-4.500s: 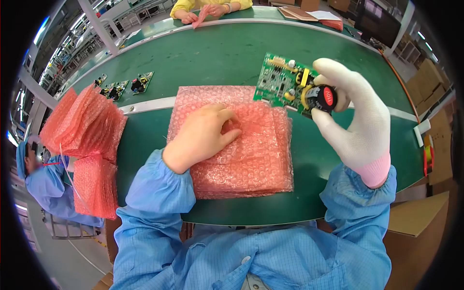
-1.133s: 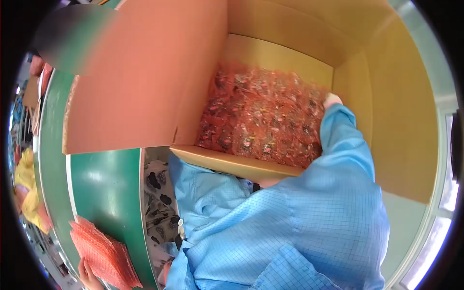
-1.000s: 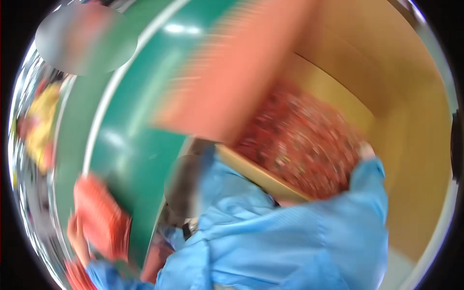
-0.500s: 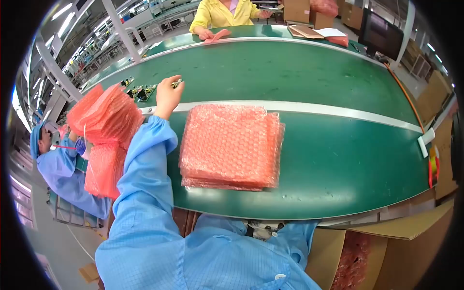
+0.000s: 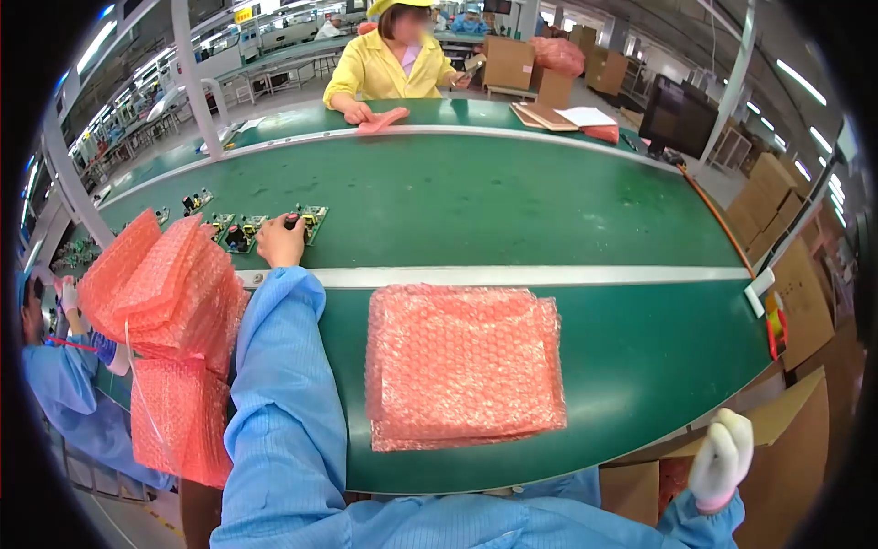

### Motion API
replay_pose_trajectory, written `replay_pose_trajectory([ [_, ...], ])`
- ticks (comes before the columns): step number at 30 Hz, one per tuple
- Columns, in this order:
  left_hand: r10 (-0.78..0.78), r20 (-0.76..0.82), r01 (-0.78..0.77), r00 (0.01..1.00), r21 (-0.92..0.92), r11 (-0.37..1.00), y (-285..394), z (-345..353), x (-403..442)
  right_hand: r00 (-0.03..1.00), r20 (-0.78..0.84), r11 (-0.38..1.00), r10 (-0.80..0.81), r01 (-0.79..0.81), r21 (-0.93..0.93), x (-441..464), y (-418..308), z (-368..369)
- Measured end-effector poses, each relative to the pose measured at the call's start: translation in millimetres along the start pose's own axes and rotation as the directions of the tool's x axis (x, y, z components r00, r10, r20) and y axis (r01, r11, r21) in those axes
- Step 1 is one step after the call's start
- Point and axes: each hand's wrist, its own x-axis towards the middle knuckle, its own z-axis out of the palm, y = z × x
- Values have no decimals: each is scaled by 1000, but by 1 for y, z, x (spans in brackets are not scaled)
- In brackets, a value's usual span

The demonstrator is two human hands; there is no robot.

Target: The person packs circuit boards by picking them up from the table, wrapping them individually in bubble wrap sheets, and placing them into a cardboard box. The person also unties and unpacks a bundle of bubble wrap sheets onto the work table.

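Observation:
My bare left hand (image 5: 281, 242) reaches over the white rail, its fingers closed on a circuit board (image 5: 315, 223) with a green base and dark and yellow parts. Just left of it on the green surface lie more circuit boards (image 5: 240, 235). My right hand (image 5: 721, 462), in a white glove, is raised at the lower right with its fingers curled together; nothing shows in it. Between my arms lies a stack of pink bubble wrap bags (image 5: 466, 366), touched by neither hand. A taller pile of pink bubble wrap bags (image 5: 174, 302) stands beside my left sleeve.
A white rail (image 5: 512, 276) crosses the green bench. On the far side a person in yellow (image 5: 389, 69) has a hand on a pink bag. Another person in blue (image 5: 59, 384) is at the left. An open cardboard box (image 5: 777, 430) stands at the lower right, a monitor (image 5: 679, 114) farther back.
The view has tilted up and shifted. My left hand now shows on a circuit board beside the others. My gloved right hand has come into view at the lower right.

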Motion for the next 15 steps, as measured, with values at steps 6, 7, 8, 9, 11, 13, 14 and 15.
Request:
replay_pose_trajectory([
  [6, 402, -397, -512, 825, -228, 828, 39, -19, -9, 966, -50, 927, -255, 259, 271, 84, -39, 64],
  [7, 450, -485, -618, 749, -268, 739, 60, -36, -19, 959, -87, 914, -269, 282, 292, 95, -43, 76],
  [8, 488, -528, -685, 695, -278, 674, 86, -63, -36, 957, -130, 904, -259, 287, 315, 104, -46, 89],
  [9, 520, -570, -746, 636, -283, 602, 112, -94, -55, 959, -161, 894, -235, 278, 352, 116, -50, 101],
  [11, 556, -644, -845, 525, -318, 430, 146, -148, -103, 974, -166, 878, -154, 211, 430, 140, -61, 124],
  [13, 601, -654, -888, 459, -361, 285, 164, -186, -145, 993, -103, 825, -50, 99, 557, 156, -73, 138],
  [14, 630, -650, -904, 425, -334, 265, 166, -197, -165, 996, -81, 782, -37, 79, 618, 164, -80, 141],
  [15, 657, -646, -920, 389, -307, 243, 167, -205, -183, 999, -25, 749, -23, 34, 662, 172, -88, 141],
])
